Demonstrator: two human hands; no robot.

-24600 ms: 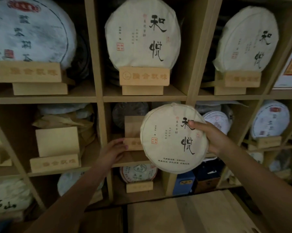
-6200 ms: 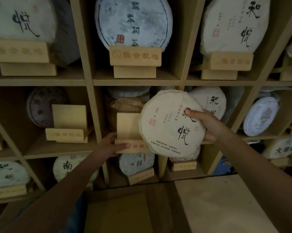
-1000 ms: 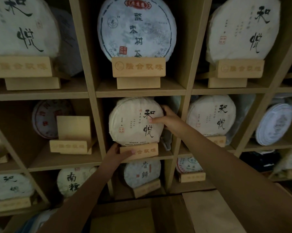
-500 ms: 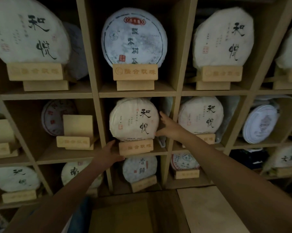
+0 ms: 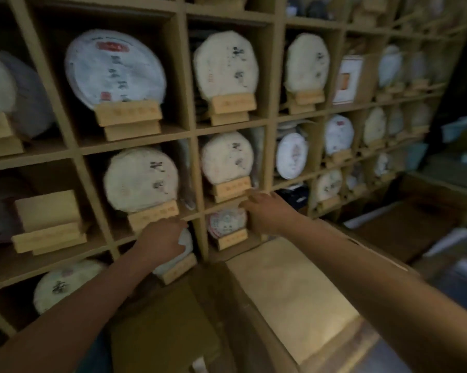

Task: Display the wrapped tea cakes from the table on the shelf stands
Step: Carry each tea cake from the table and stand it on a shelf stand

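Tea cake [image 5: 141, 179] on its stand [image 5: 153, 214], both hands free.

You have the wrapped tea cake upright on the wooden stand in the middle cubby, left of centre of the frame, its flat face toward you. Your left hand [image 5: 161, 239] is just below that stand, fingers loosely bent, holding nothing; whether it touches the stand, I cannot tell because of blur. Your right hand [image 5: 262, 211] is at the shelf edge [image 5: 227, 204] in the centre, fingers relaxed, also holding nothing. The left hand is nearer to the cake. At the middle left of the frame, one cubby holds an empty stand [image 5: 49, 224]. I judge it takes the next cake, and the table does not show clearly here.
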